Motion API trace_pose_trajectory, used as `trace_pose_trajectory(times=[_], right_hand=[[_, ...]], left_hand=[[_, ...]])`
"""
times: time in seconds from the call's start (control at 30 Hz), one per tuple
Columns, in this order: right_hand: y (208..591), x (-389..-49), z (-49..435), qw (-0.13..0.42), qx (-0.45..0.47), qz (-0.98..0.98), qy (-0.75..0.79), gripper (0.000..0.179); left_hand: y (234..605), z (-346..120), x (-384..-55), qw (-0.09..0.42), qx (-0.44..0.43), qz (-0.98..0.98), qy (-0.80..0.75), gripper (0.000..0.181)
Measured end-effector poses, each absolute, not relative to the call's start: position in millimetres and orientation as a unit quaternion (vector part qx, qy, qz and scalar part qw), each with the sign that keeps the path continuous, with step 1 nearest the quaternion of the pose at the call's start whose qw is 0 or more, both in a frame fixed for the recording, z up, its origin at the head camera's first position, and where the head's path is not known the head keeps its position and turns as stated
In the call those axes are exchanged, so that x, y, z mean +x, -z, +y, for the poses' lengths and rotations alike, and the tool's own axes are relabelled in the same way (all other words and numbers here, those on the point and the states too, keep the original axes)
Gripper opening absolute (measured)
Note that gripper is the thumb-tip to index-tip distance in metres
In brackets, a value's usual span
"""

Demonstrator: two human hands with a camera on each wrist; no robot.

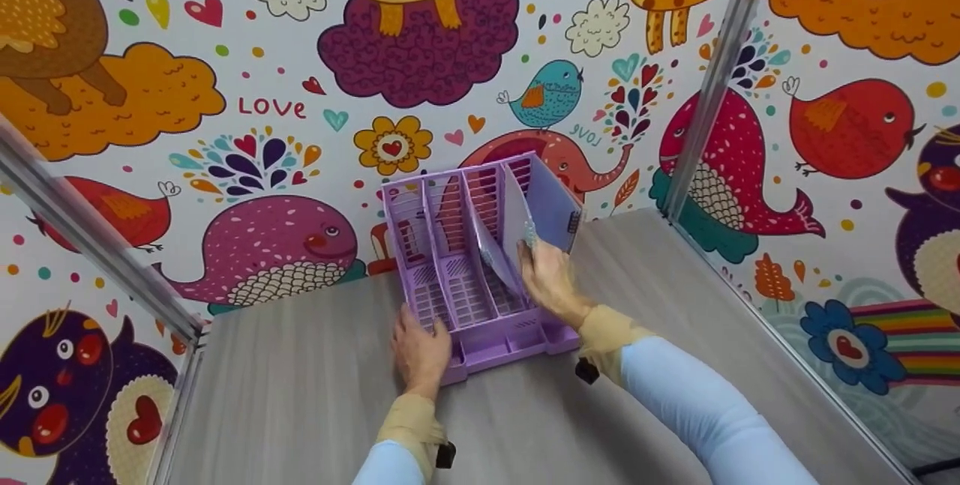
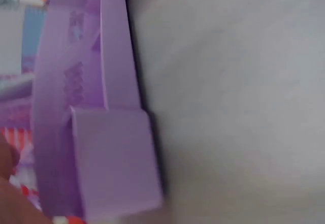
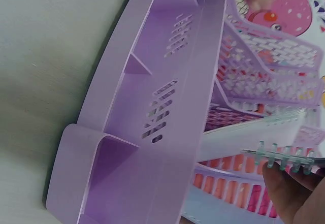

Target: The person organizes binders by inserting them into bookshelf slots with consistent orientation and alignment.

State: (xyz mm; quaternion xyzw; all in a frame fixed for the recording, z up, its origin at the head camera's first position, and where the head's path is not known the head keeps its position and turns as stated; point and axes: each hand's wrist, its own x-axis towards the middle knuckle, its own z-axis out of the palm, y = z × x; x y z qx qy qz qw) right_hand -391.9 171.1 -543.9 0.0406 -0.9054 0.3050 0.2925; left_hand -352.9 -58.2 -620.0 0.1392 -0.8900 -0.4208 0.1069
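A purple plastic desk file rack (image 1: 491, 324), with upright dividers and small front trays, stands on the table against the back wall. My left hand (image 1: 421, 350) grips its front left corner, thumb on the inner side. My right hand (image 1: 553, 279) pinches a notebook (image 1: 516, 208) by its pale green ring binding (image 3: 284, 158), and the notebook stands in the right part of the rack. To its left a thin pale booklet (image 1: 495, 260) leans in a slot. A blue notebook (image 1: 553, 189) with dark rings fills the far right slot.
The grey wood-grain table (image 1: 292, 387) reaches the printed back wall (image 1: 442, 125). Metal posts (image 1: 705, 88) frame the booth's corners, and a metal rail (image 1: 787, 350) runs along the right table edge. The two left slots (image 1: 431, 245) show bare lattice.
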Motion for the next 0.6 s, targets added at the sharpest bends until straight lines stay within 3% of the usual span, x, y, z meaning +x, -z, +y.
trace_pose_trajectory(times=[0.2, 0.4, 0.6], right_hand=[[553, -410, 167, 0.231, 0.006, -0.929, -0.288, 0.043], [572, -426, 170, 0.19, 0.004, -0.945, -0.265, 0.035], [589, -434, 175, 0.192, -0.002, -0.954, -0.232, 0.035]], left_hand=[[696, -80, -384, 0.078, 0.131, -0.879, 0.452, 0.082], [711, -81, -386, 0.081, 0.128, -0.879, 0.452, 0.081], [715, -77, -385, 0.095, 0.128, -0.874, 0.46, 0.08]])
